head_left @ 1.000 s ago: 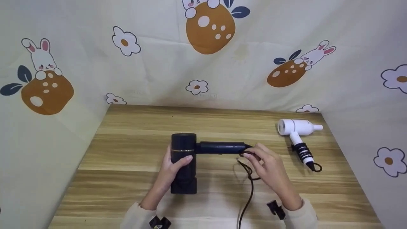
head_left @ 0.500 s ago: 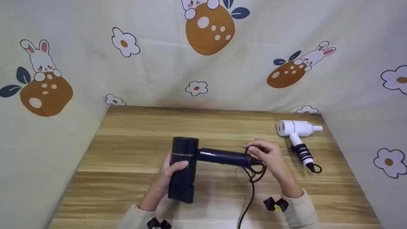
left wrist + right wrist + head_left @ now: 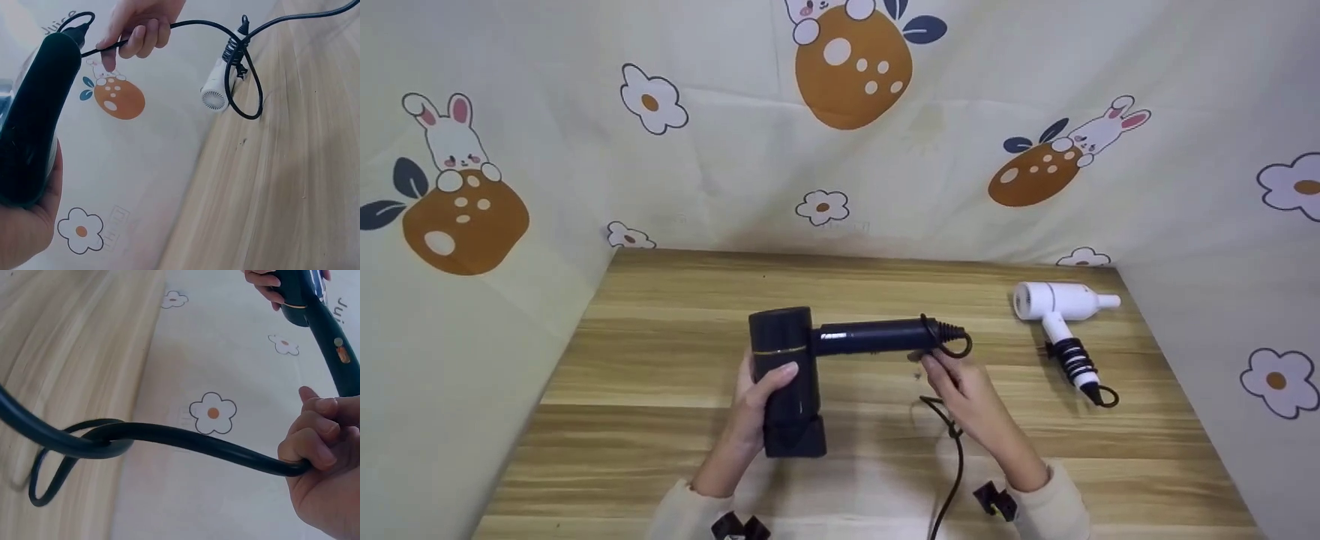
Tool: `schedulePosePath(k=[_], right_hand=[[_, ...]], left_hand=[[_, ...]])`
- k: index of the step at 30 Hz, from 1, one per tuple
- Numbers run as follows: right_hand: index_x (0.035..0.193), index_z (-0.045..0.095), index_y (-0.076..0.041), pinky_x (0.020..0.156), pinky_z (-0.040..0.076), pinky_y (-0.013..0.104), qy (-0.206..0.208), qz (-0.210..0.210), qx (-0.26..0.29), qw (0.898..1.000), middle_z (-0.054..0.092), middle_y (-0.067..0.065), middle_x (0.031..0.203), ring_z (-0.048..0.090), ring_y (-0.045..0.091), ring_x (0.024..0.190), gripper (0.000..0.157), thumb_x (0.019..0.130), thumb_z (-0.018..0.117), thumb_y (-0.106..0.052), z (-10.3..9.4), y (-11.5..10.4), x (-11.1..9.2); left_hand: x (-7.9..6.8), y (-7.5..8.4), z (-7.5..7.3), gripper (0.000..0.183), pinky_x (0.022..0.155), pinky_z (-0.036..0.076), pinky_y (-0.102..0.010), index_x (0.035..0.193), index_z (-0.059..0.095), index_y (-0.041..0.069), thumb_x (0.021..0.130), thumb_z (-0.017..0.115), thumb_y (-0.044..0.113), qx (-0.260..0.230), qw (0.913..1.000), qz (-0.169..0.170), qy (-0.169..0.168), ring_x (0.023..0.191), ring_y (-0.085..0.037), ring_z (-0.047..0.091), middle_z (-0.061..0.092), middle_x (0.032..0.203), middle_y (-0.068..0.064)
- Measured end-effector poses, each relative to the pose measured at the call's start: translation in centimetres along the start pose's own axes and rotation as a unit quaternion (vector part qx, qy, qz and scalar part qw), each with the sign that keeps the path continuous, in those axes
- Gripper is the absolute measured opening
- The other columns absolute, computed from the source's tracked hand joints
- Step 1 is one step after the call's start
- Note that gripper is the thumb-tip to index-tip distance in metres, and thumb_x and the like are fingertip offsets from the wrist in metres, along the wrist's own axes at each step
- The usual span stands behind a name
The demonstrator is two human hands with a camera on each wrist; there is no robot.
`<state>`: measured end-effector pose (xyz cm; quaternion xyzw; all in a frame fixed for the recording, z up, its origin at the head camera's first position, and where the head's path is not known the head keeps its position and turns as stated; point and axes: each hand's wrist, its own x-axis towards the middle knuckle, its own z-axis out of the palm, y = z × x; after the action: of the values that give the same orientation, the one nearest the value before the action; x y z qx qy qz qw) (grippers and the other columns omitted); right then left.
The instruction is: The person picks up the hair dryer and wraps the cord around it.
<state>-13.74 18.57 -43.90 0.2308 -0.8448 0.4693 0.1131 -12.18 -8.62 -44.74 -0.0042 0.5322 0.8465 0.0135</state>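
Observation:
A dark hair dryer (image 3: 791,382) with a thin gold ring is held above the table, its handle pointing right. My left hand (image 3: 754,401) grips its barrel, thumb across the front. The power cord (image 3: 199,22) loops once round the handle's end, by the ribbed strain relief. Below that end, my right hand (image 3: 964,386) holds the cord with curled fingers, as the right wrist view shows (image 3: 318,450). From this hand the cord hangs with a loose loop in it (image 3: 73,450) and runs down toward the front of the table.
On the wood-grain table (image 3: 660,330), a white hair dryer (image 3: 1065,301) lies at the back right, its black cord wound round its handle. Cloth walls (image 3: 720,150) printed with rabbits, oranges and flowers stand at the back and both sides.
My right hand has passed the cord over the handle's end and down below it, so a turn of cord now lies there. The dryer dipped at its handle, then rose level again.

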Motion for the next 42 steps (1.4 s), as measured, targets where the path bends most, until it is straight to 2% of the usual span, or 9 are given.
schedulePosePath(k=[4,8,14,18,22,28,35,38,42], right_hand=[[0.102,0.067,-0.008,0.059,0.049,0.023,0.016,-0.027,-0.088,0.996,0.065,-0.004,0.077,0.054,0.001,0.066,0.016,0.09,0.056,-0.005,0.2,-0.2,-0.3],[0.101,0.067,-0.006,0.054,0.048,0.02,0.006,-0.032,-0.129,0.991,0.064,-0.004,0.073,0.051,0.0,0.058,0.015,0.089,0.06,-0.009,0.3,-0.4,-0.6],[0.097,0.068,-0.004,0.06,0.054,0.022,-0.003,-0.072,-0.197,0.978,0.07,0.005,0.082,0.064,0.009,0.066,0.014,0.085,0.065,-0.009,0.4,-0.7,-0.8],[0.096,0.07,-0.008,0.06,0.054,0.023,0.001,-0.089,-0.23,0.969,0.07,0.002,0.082,0.065,0.01,0.068,0.013,0.083,0.068,-0.011,0.1,-1.0,-1.0],[0.091,0.07,-0.012,0.058,0.05,0.019,0.024,-0.131,-0.238,0.962,0.068,-0.004,0.08,0.061,0.006,0.066,0.012,0.079,0.072,-0.012,-0.7,-1.2,-0.6],[0.084,0.068,-0.016,0.055,0.037,0.01,0.034,-0.192,-0.232,0.953,0.059,-0.012,0.075,0.046,0.0,0.063,0.013,0.074,0.077,-0.015,-2.2,-1.1,0.4],[0.085,0.065,-0.013,0.07,0.037,0.027,0.007,-0.189,-0.221,0.957,0.059,-0.009,0.079,0.048,0.005,0.074,0.021,0.069,0.077,-0.021,-3.2,-0.8,1.1],[0.086,0.065,-0.014,0.074,0.034,0.029,0.005,-0.187,-0.227,0.956,0.057,-0.01,0.081,0.046,0.005,0.077,0.025,0.068,0.077,-0.026,-3.4,-0.8,1.3],[0.087,0.065,-0.015,0.077,0.03,0.026,-0.009,-0.186,-0.189,0.964,0.056,-0.009,0.081,0.045,0.005,0.079,0.022,0.071,0.075,-0.025,-3.8,-0.8,1.5]], left_hand=[[0.2,0.0,0.1,0.044,0.064,0.054,-0.036,0.12,0.042,0.011,0.079,0.057,0.007,0.023,0.9994,0.017,0.017,0.073,-0.02,0.061,0.059,0.09,-0.007],[0.2,-0.1,-0.1,0.051,0.067,0.054,-0.037,0.125,0.04,0.008,0.079,0.061,0.006,0.062,0.9968,0.037,0.036,0.076,-0.022,0.062,0.059,0.093,-0.008],[0.3,-0.4,-0.3,0.063,0.074,0.054,-0.036,0.133,0.037,0.006,0.078,0.067,0.008,0.147,0.9847,0.078,0.051,0.083,-0.021,0.062,0.058,0.102,-0.011],[0.3,-0.6,-0.6,0.068,0.075,0.054,-0.034,0.135,0.037,0.007,0.076,0.07,0.008,0.191,0.9758,0.087,0.061,0.084,-0.019,0.062,0.058,0.104,-0.013],[0.5,-0.2,-1.1,0.069,0.074,0.054,-0.035,0.136,0.037,0.009,0.077,0.071,0.01,0.214,0.9725,0.082,0.04,0.082,-0.02,0.063,0.059,0.104,-0.016],[0.6,0.4,-1.8,0.069,0.072,0.054,-0.037,0.137,0.035,0.012,0.077,0.071,0.012,0.221,0.9744,0.042,-0.009,0.081,-0.023,0.062,0.058,0.103,-0.017],[0.5,0.6,-2.1,0.066,0.074,0.053,-0.039,0.133,0.037,0.01,0.077,0.071,0.011,0.221,0.9737,0.02,-0.053,0.082,-0.025,0.062,0.059,0.1,-0.016],[0.4,0.7,-2.2,0.067,0.073,0.053,-0.039,0.134,0.035,0.01,0.077,0.07,0.012,0.214,0.9746,0.006,-0.066,0.082,-0.025,0.062,0.058,0.099,-0.016],[0.3,0.8,-2.4,0.072,0.074,0.053,-0.039,0.139,0.03,0.012,0.078,0.069,0.012,0.203,0.9759,-0.01,-0.081,0.083,-0.024,0.062,0.058,0.1,-0.015]])
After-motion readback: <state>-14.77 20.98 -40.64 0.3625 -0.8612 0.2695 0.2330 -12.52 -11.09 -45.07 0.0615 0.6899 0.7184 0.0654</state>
